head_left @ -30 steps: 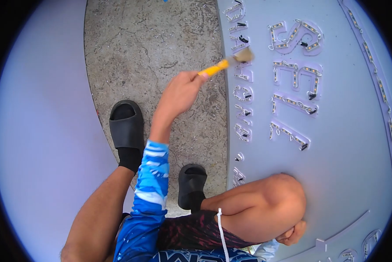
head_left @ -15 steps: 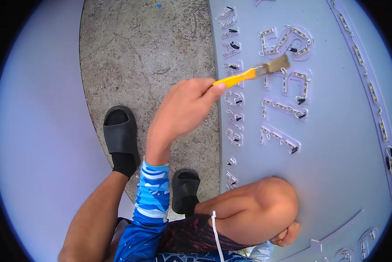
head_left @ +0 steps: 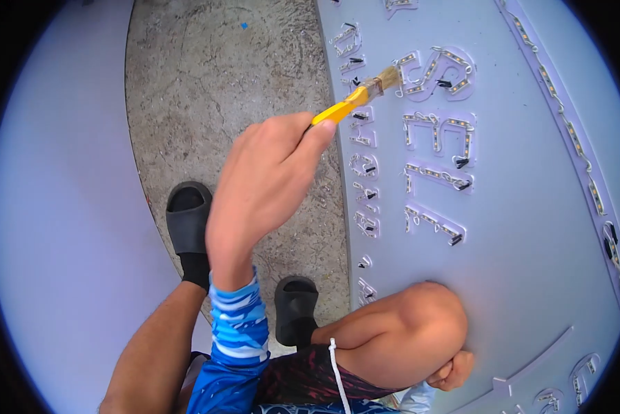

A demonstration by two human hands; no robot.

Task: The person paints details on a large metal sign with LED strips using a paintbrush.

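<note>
My left hand (head_left: 268, 169), in a blue and white sleeve, is closed around the yellow handle of a paintbrush (head_left: 344, 107). Its bristles overlap the left edge of a large S-shaped letter (head_left: 455, 58) on the grey panel (head_left: 524, 228). This letter and those below it carry strips of small LEDs with looped wires and black pieces. A column of smaller wired letters (head_left: 365, 165) runs beneath the brush and past the hand. Beside my bent right knee (head_left: 427, 310), my right hand (head_left: 453, 370) is curled closed, and the inside of its fingers is hidden.
Rough concrete floor (head_left: 227, 103) lies left of the panel, with my feet in dark slides (head_left: 188, 224) on it. A long LED strip (head_left: 558, 90) curves down the panel's right side. Raised line shapes (head_left: 531, 359) sit at lower right. A pale surface (head_left: 68, 207) fills the far left.
My left hand has carried the paintbrush left and slightly up, from between the large letters to the S's left edge. The view has shifted a little. My right hand stays by the knee.
</note>
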